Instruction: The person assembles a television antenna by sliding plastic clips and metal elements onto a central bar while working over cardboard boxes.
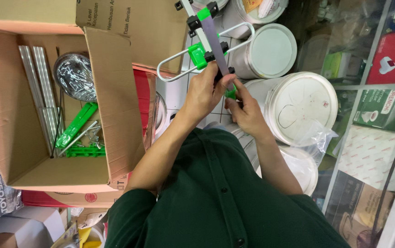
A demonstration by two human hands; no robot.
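Grey antenna bar (216, 39) with green clips is clasped by left hand (204, 92) and right hand (248, 110), both grips clenched; open cardboard box (115, 105) alongside.

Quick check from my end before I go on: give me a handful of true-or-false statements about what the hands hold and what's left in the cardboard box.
1. Both hands hold one metal bar assembly with green clips. True: left hand and right hand meet at its lower end.
2. The cardboard box is closed. False: its flaps are open.
3. Green plastic parts lie in the box. True.
4. The metal rods lie on the white bucket lids. False: they lie inside the box.
5. The white buckets stand open. False: lids cover them.
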